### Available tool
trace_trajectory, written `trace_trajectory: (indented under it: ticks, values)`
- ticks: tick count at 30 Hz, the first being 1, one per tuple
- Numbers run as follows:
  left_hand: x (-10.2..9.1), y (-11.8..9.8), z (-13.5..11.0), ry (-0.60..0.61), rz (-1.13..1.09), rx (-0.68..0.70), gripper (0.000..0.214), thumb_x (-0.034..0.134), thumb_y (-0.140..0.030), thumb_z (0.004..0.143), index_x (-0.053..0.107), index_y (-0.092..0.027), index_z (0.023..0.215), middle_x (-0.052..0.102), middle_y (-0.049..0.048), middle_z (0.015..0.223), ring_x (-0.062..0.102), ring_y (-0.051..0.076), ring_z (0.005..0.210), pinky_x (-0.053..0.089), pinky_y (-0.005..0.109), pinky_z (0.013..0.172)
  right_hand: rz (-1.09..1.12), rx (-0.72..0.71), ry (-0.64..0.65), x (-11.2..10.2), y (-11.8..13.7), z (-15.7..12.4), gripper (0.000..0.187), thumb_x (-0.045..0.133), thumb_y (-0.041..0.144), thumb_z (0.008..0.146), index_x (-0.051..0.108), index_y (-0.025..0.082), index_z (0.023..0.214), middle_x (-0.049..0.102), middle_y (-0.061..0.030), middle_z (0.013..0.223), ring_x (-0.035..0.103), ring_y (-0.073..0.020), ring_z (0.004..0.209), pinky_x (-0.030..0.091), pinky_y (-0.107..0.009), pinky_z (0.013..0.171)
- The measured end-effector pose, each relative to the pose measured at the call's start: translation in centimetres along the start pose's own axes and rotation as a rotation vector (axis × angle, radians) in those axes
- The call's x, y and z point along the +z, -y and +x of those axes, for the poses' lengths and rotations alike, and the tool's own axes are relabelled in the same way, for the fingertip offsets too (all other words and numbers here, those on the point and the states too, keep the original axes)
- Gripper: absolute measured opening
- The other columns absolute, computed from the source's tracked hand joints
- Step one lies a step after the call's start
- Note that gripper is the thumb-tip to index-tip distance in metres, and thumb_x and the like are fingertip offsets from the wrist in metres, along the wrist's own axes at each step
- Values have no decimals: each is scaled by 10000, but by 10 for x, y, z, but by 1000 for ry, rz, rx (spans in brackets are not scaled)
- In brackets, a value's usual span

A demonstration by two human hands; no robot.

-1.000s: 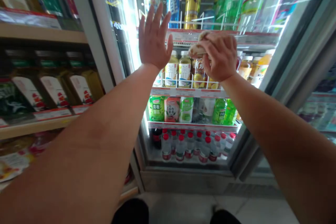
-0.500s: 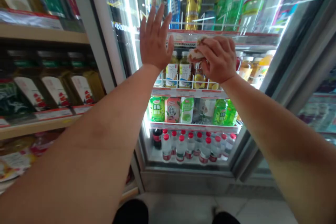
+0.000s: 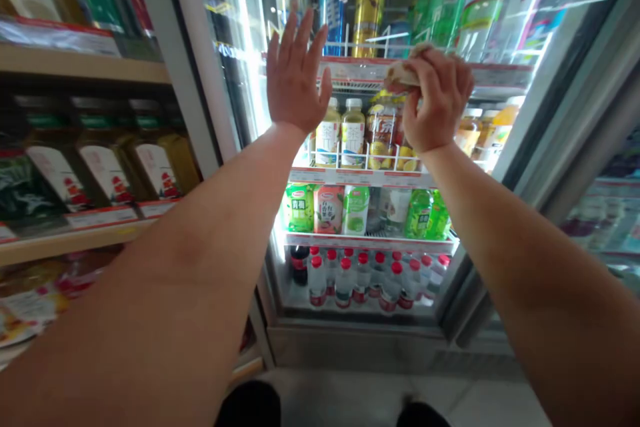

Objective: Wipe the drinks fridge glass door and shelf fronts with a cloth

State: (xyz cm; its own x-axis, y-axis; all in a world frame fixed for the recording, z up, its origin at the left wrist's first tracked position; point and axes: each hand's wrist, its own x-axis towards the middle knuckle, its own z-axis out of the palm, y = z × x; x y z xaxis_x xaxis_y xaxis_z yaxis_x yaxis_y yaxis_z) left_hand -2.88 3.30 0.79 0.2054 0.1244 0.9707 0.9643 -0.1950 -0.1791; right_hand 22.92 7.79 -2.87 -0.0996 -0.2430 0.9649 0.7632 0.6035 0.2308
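My left hand (image 3: pixel 297 83) is raised with its fingers spread, palm turned toward the glass door of the drinks fridge (image 3: pixel 357 330). Whether the palm rests on the glass, I cannot tell. In my right hand (image 3: pixel 435 100) is a bunched, pale cloth (image 3: pixel 403 75) with brownish marks, held in front of the label strip of the upper shelf. The fingers are closed over it, so part of the cloth is hidden. Behind the hands stand a blue can (image 3: pixel 333 13), a gold can (image 3: pixel 369 17) and bottles of tea (image 3: pixel 353 133).
Shelves with oil bottles (image 3: pixel 155 160) flank the fridge on the left. Green drink cartons (image 3: pixel 299 208) and small red-capped water bottles (image 3: pixel 345 283) fill the lower fridge levels. A metal door frame (image 3: pixel 555 107) slants along the right. Grey floor (image 3: pixel 340 400) lies below.
My right hand has moved right and slightly up with the cloth, uncovering the dark-labelled bottle on the middle shelf. My left hand has stayed in place.
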Motion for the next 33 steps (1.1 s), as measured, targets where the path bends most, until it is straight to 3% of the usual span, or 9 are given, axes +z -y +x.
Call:
trace_trajectory:
  ticks: [2,6,10,12,15,19,21,26,33]
  values:
    - [-5,-4,-2,-17,-18,13,638,507,-330,948,335,-338,1562,187,-131,1667,46,160,1567,-10,442,1315,-13,8,-16,0,0,0,442,388,304,968,638,283,1332,623,-61,1379,525,-340,1264,394,-589,1080]
    - [-8,-7,-3,-26,12,9,632,480,-320,944,358,-275,1563,218,-82,1668,68,173,1568,19,446,1320,-1,-219,254,-4,5,1,445,405,317,973,614,305,1366,598,-13,1432,520,-320,1310,400,-558,1103]
    - [-4,-3,0,-10,-31,-14,655,510,-403,935,351,-299,1562,192,-137,1661,38,171,1568,-32,448,1320,-32,-21,10,-1,5,1,447,375,292,980,640,275,1339,619,-44,1397,532,-330,1267,419,-563,1072]
    - [-3,-3,0,-9,-40,-11,646,507,-404,945,362,-276,1562,192,-122,1664,39,176,1568,-37,444,1316,-25,26,-13,0,3,1,452,369,313,984,632,296,1350,608,-44,1406,516,-338,1271,397,-574,1085]
    - [-4,-3,-1,-25,-15,9,647,494,-373,950,366,-205,1561,201,-71,1670,71,202,1565,-12,512,1304,34,-161,241,-3,4,-2,470,392,350,977,575,325,1408,565,-12,1462,489,-343,1320,365,-596,1111]
    - [-6,-4,-3,-47,1,35,605,458,-430,983,346,-309,1564,224,-118,1657,81,173,1564,22,469,1311,80,-336,496,-9,8,-4,474,416,365,979,522,364,1440,532,9,1503,461,-324,1378,352,-591,1129]
    - [-6,-3,-4,-49,25,56,604,457,-394,994,334,-271,1572,213,-88,1668,66,173,1565,30,460,1314,66,-258,387,-6,7,-4,464,399,338,985,539,346,1427,545,-12,1487,467,-328,1367,344,-593,1126]
    - [2,2,-1,-35,74,44,684,560,-284,927,322,-219,1565,194,-49,1682,42,182,1558,8,475,1303,-22,165,-168,6,1,-3,446,357,255,971,633,298,1319,632,-81,1344,533,-333,1221,376,-588,1077]
    - [-2,-2,-2,-33,54,40,647,516,-299,961,314,-241,1573,183,-66,1682,37,176,1564,5,472,1308,33,-262,353,-7,10,-10,435,397,321,994,568,344,1393,562,-14,1459,491,-321,1341,370,-580,1113]
